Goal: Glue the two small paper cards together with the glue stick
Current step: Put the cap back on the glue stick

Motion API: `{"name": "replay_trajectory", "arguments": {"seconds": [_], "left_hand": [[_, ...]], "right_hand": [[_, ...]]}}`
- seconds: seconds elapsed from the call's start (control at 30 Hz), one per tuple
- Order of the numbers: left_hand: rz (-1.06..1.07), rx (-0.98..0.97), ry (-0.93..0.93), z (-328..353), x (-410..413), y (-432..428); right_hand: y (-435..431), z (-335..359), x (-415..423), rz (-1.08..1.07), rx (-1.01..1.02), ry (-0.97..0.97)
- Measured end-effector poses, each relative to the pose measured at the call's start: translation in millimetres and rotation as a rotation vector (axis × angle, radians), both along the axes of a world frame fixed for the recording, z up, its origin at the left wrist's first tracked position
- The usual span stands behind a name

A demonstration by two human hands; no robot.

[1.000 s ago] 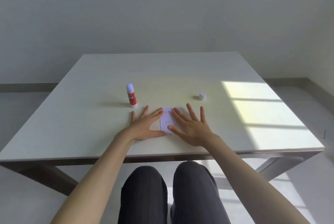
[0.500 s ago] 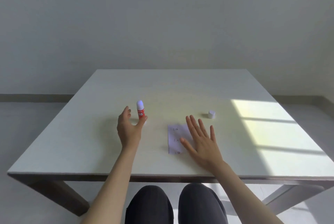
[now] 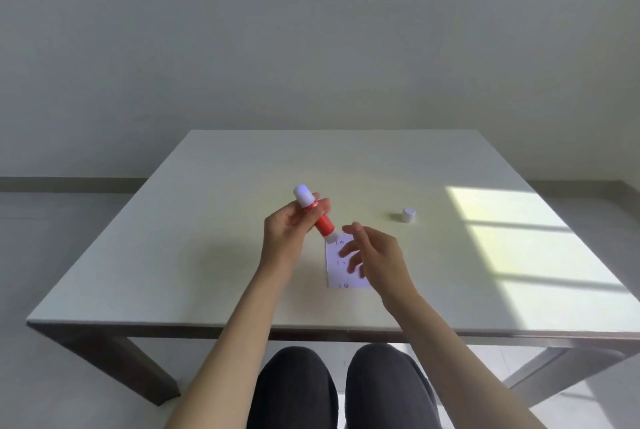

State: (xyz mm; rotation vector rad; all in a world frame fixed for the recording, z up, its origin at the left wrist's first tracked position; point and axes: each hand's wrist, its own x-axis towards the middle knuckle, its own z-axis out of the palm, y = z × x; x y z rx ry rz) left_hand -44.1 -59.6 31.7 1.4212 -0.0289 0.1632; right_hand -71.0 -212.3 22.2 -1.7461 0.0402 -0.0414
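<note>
My left hand (image 3: 285, 233) holds the red glue stick (image 3: 320, 219) lifted off the table and tilted, its white end pointing up and away to the left, its other end down toward the card. A white paper card (image 3: 337, 267) with small printed marks lies flat on the table; I see only one card face, partly hidden by my right hand (image 3: 375, 254). That hand hovers above the card with fingers spread and empty, close to the stick's lower end. A small white cap (image 3: 408, 214) stands on the table to the right.
The pale table (image 3: 207, 273) has dark legs and its front edge is close to my knees. A bright patch of window light (image 3: 526, 255) covers its right side. A plain wall stands behind.
My left hand has grasped the glue stick and raised it, tilted, toward the card. My right hand has lifted off the card and now hovers over it.
</note>
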Motion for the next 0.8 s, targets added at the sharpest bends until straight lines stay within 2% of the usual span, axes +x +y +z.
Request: {"name": "replay_trajectory", "arguments": {"seconds": [0.07, 0.1, 0.17, 0.23, 0.27, 0.3, 0.37, 0.43, 0.47, 0.5, 0.57, 0.67, 0.73, 0.8], "left_hand": [[-0.060, 0.000, -0.021, 4.9, -4.8, -3.3], [-0.069, 0.013, -0.026, 6.7, -6.6, -3.2], [-0.064, 0.033, -0.041, 9.4, -8.8, -2.4], [-0.038, 0.032, -0.048, 13.0, -11.7, -4.0], [-0.021, 0.019, -0.044, 14.1, -12.7, -6.2], [-0.003, -0.004, -0.036, 15.6, -14.4, -9.1], [0.022, -0.049, -0.022, 18.6, -17.9, -16.2], [0.037, -0.045, -0.034, 20.0, -18.9, -22.2], [0.045, -0.032, -0.042, 20.6, -19.0, -24.0], [0.053, -0.019, -0.044, 21.3, -19.0, -24.6], [0.065, 0.001, -0.039, 22.2, -18.2, -22.9], [0.053, 0.035, -0.023, 22.8, -17.9, -18.6], [0.049, 0.070, -0.019, 22.2, -18.6, -17.1], [0.077, 0.110, -0.014, 20.6, -17.6, -16.6]], "right_hand": [[9.0, 14.3, 0.4, 0.200, 0.432, 0.368], [9.2, 17.9, 0.8, 0.259, 0.567, 0.466], [6.8, 21.3, 2.1, 0.303, 0.710, 0.518], [6.3, 21.2, 1.9, 0.272, 0.732, 0.422], [8.1, 18.5, 0.1, 0.223, 0.655, 0.272], [9.9, 13.9, -2.0, 0.139, 0.490, 0.058], [14.1, 3.0, -5.2, -0.112, -0.034, -0.399], [15.2, -4.8, -5.9, -0.252, -0.415, -0.634], [13.0, -5.4, -5.2, -0.255, -0.464, -0.655], [9.8, -5.4, -4.5, -0.237, -0.434, -0.609], [5.2, 3.3, -5.6, -0.154, -0.186, -0.306], [-5.9, 19.5, -2.3, 0.160, 0.496, 0.362], [-9.4, 21.3, -2.5, 0.262, 0.684, 0.469], [-4.7, 19.1, -4.9, 0.225, 0.681, 0.346]]}}
